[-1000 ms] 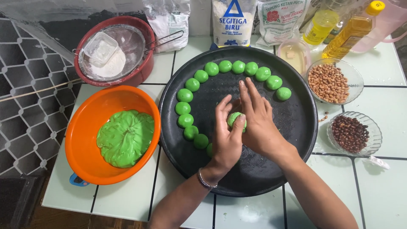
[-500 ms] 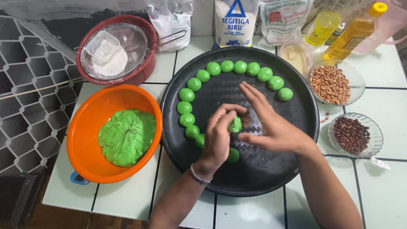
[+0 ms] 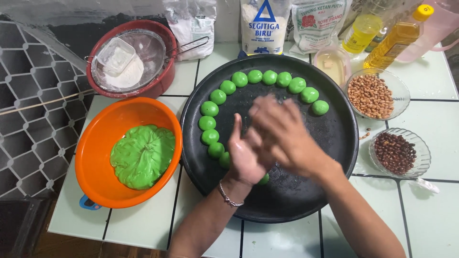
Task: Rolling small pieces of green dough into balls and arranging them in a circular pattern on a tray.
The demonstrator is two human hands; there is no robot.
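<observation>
Two hands meet palm to palm over my black tray (image 3: 334, 157) on the white tiled counter (image 3: 430, 114): left hand (image 3: 244, 157), right hand (image 3: 282, 131), blurred; I cannot tell what they grip. Green dough balls (image 3: 269, 77) arc along the tray's far-left rim; orange bowl (image 3: 95, 157) sits left.

Behind my black tray (image 3: 334, 157) stand three bags: a crumpled clear one (image 3: 191, 21), a white-and-blue flour bag (image 3: 264, 24), and a white-and-green one (image 3: 318, 24).

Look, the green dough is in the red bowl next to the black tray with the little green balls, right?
Not quite. In the head view the green dough sits in the orange bowl, not the red one. The red bowl holds a sieve with white flour. The orange bowl is beside the black tray with the green balls.
</observation>
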